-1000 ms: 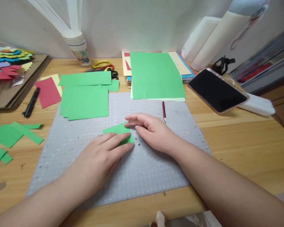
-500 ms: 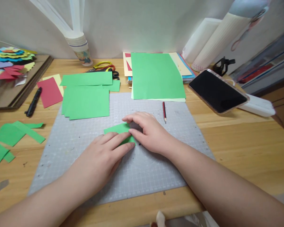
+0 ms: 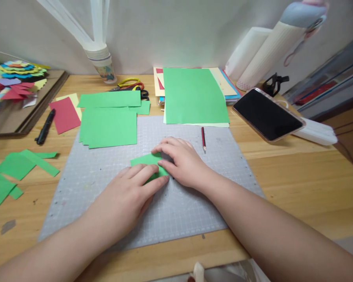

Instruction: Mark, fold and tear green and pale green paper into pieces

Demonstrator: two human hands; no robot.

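Observation:
A small piece of green paper [image 3: 147, 159] lies on the grey cutting mat [image 3: 206, 213], partly covered by my fingers. My left hand [image 3: 133, 188] reaches over its near side, fingers bent, with the thumb at the lower right corner. At the right end, my right hand [image 3: 181, 162] curls its thumb and fingers around the paper's edge. The fold or layers under my fingers are hidden. Beyond the right hand rests a short red-and-black pencil [image 3: 203, 140].
Green sheets [image 3: 110, 127] overlap at the mat's back left. A larger green sheet [image 3: 195, 96] tops a paper stack. Scissors [image 3: 129, 84], a black pen [image 3: 45, 127], green scraps [image 3: 16, 166], a paper cup [image 3: 104, 68] and a phone [image 3: 267, 113] surround the mat.
The view has shifted slightly. My left index finger has drawn back a little and bends more over the green paper; my right hand keeps nearly the same place.

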